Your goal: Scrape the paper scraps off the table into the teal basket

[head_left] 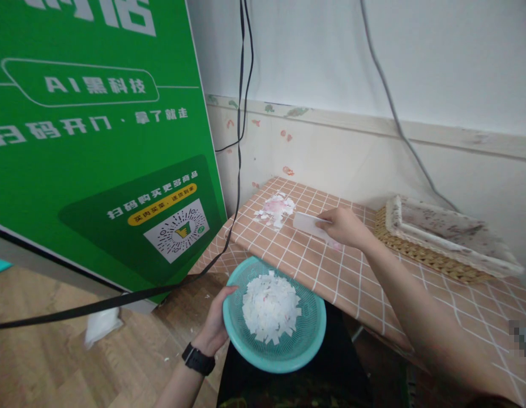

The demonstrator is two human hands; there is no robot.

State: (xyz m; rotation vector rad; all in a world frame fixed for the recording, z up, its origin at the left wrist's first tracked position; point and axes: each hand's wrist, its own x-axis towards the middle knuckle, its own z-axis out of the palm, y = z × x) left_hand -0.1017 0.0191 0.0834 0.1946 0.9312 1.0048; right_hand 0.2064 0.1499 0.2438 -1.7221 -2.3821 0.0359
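Observation:
My left hand [217, 318] is closed on the left rim of a teal plastic colander [283, 364], which is held at the table's front edge. A heap of small white paper scraps [271, 306] lies inside it. Over the table my right hand [344, 226] pinches a flat white rectangular piece [306, 223]; whether it is card or plastic I cannot tell. Left of that piece, more white scraps, some pinkish [276, 208], are spread on the cloth. Something pale pink [334, 245] shows under the right hand, mostly hidden.
A checked brown cloth covers the table [330, 277]. To the right stands a lined wicker basket [441, 260]. A green cabinet [97, 170] rises at left, with a black cable [239, 141] hanging by it. A white plastic bag [102, 326] lies on the floor.

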